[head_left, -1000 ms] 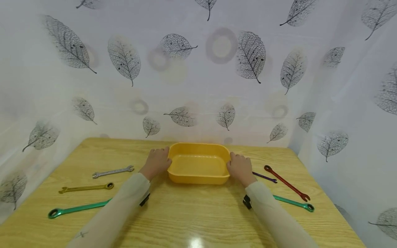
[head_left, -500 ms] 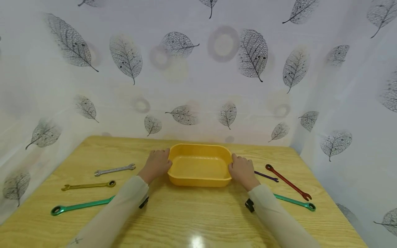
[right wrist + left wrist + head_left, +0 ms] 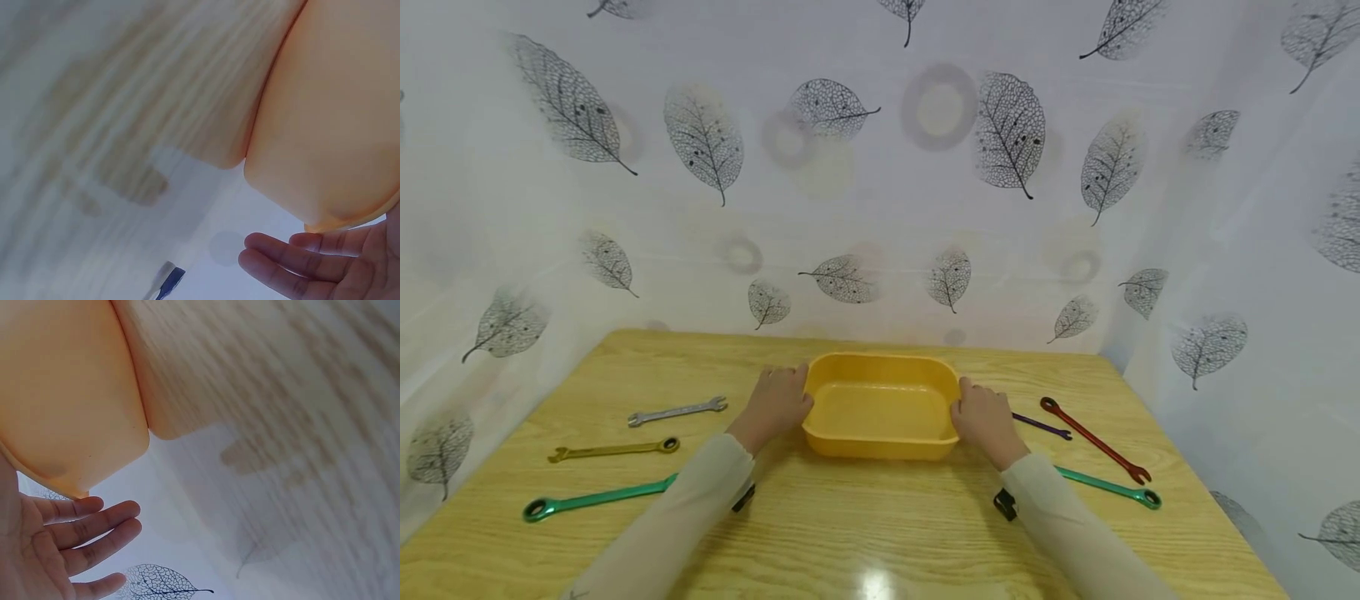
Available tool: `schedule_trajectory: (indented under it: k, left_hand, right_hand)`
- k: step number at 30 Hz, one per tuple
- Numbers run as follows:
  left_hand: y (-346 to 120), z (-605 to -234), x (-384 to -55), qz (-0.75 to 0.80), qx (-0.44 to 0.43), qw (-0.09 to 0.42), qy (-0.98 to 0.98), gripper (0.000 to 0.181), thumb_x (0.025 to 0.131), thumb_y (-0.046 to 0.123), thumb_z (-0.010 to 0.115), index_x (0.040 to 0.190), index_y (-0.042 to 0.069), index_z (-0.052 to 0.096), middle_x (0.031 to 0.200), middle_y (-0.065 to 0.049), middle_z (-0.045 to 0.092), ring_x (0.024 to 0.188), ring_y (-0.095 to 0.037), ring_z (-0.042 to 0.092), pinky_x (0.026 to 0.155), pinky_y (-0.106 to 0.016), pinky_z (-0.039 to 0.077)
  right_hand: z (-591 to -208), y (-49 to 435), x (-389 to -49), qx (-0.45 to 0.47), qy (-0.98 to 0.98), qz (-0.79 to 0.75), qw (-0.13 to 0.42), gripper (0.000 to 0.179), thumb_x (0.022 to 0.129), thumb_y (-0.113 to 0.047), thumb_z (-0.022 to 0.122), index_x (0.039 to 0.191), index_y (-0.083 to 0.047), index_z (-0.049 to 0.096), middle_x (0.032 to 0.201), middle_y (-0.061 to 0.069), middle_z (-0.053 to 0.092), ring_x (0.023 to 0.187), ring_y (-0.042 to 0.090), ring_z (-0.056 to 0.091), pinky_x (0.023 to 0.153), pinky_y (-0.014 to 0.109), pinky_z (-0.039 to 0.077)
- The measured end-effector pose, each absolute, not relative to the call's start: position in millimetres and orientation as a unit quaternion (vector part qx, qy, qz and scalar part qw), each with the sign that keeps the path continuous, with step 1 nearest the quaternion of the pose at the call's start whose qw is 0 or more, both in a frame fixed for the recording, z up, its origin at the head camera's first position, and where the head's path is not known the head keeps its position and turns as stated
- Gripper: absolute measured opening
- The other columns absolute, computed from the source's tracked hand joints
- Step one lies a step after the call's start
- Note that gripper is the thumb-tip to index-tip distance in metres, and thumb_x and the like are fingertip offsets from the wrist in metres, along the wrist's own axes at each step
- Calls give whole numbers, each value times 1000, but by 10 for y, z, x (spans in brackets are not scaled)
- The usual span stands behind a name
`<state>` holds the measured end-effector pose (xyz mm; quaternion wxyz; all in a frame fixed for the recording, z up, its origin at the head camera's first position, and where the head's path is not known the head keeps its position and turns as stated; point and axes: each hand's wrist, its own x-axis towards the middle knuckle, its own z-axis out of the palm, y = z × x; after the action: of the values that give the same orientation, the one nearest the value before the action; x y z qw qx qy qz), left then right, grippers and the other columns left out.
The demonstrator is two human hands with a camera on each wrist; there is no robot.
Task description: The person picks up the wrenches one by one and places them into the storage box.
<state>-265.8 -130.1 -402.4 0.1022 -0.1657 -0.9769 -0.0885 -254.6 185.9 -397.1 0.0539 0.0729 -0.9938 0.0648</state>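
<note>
A yellow plastic basin stands on the wooden table, with nothing inside it. My left hand grips its left rim, and my right hand grips the right rim. In the left wrist view, fingers reach under the lip of the basin; the thumb is not visible there. The right wrist view has similarly extended fingers below the rim of the basin. The basin's base meets the tabletop in both wrist views.
Left of the basin lie a silver wrench, a yellow wrench and a green wrench. On the right are a purple wrench, a red wrench and another green wrench. A leaf-patterned curtain encloses the table.
The basin has slid a little toward me across the table, both hands keeping hold of its ends. The wrenches have stayed in place; the head view has shifted slightly.
</note>
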Motion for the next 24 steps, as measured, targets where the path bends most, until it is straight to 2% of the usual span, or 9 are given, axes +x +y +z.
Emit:
schedule_trajectory:
  k: [7,12,18,24]
  left_hand:
    - [-1305,-4023,-2619,-96,-163,93,-978,23,85,17,53,101,0,52,78,-13,61,79,-32,60,88,-52,42]
    - [-1303,-4015,-2575,-92,-166,98,-977,25,84,16,53,101,-2,53,82,-16,63,82,-35,61,89,-53,42]
    - [-1305,-3999,-2514,-98,-174,117,-973,21,83,15,54,97,-1,54,78,-15,62,77,-33,61,84,-51,43]
    - [-1316,-4004,-2474,-92,-173,110,-974,28,85,16,54,105,-3,54,82,-16,63,80,-34,62,88,-52,43]
  right_hand:
    - [-3963,1855,-2472,81,-993,63,60,34,92,-19,47,117,3,51,83,13,62,73,26,58,79,51,47]
    - [-3965,1853,-2430,87,-992,59,66,35,91,-19,47,118,3,51,85,15,63,75,28,60,79,51,47]
    - [-3934,1842,-2371,96,-992,47,71,33,92,-19,47,115,4,52,80,13,61,68,25,57,72,48,47]
    - [-3928,1837,-2316,101,-991,46,79,28,90,-18,49,107,3,53,72,11,58,62,22,53,65,43,46]
